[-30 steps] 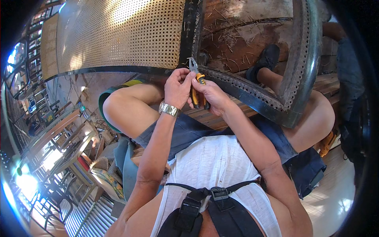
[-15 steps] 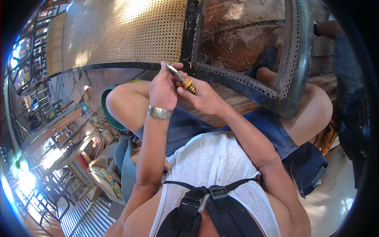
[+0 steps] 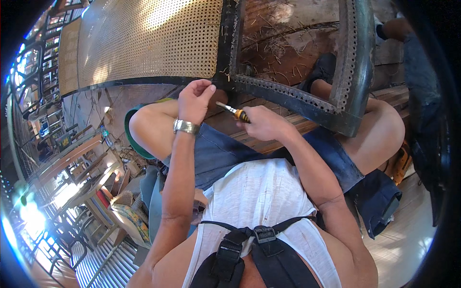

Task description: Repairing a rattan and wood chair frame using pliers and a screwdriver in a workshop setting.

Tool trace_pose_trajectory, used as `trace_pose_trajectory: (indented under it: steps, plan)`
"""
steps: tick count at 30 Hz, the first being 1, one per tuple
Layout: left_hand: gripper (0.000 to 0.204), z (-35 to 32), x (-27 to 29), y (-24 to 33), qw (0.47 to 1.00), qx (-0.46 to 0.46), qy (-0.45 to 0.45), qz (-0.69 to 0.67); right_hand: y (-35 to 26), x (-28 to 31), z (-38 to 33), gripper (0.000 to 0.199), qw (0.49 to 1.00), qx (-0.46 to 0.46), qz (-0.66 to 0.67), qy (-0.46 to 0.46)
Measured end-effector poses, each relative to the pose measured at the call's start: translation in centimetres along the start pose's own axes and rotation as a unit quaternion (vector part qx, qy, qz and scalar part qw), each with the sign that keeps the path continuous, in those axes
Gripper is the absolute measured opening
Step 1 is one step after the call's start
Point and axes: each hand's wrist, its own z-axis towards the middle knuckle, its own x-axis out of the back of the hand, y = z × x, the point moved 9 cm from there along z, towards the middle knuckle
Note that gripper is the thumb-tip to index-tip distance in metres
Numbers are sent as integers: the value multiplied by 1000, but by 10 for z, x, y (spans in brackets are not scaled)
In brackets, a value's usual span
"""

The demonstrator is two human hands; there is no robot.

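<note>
In my right hand [image 3: 265, 124] are pliers [image 3: 239, 114] with yellow-and-black handles, their metal jaws pointing left toward my other hand. My left hand [image 3: 194, 103], with a metal watch at the wrist, is raised beside the jaws, apart from them. Its thumb and forefinger are pinched together; anything between them is too small to make out. Just beyond both hands lies a dark wooden frame [image 3: 288, 100] with rows of small holes along its open section. Woven cane webbing [image 3: 153, 45] fills the section at the left.
Cane scraps [image 3: 276, 48] litter the floor seen through the frame. A green tub [image 3: 130, 137] stands by my left knee. Chairs and wooden furniture [image 3: 72, 149] crowd the left side. Another person's leg [image 3: 417, 72] is at the far right.
My hands have drawn apart. The pliers, earlier up against my left fingers, have moved right and down with my right hand. My left hand has shifted slightly left and its fingers have pinched.
</note>
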Motion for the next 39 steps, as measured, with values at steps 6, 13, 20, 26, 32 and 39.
trace_pose_trajectory:
  steps: [6, 13, 20, 26, 32, 39]
  plan:
    - [30, -6, -57, 56, 818, -355, 44, 450, 36, -4, 5, 28, 995, -69, -51, 42]
    - [11, 10, -56, 39, 772, -403, 57, 489, 29, -8, 17, 30, 982, -75, 157, 76]
    - [11, 9, -36, 39, 819, -341, 86, 454, 31, -26, 21, 30, 871, -123, 472, 50]
    - [17, -42, 22, 38, 829, -194, 25, 524, 41, -37, 25, 33, 871, -125, 473, 52]
    - [21, -53, -2, 35, 806, -144, -23, 574, 21, -41, 26, 31, 776, -130, 617, -7]
    - [21, -25, -28, 28, 864, -204, 8, 461, 31, -47, 33, 33, 787, -133, 602, 15]
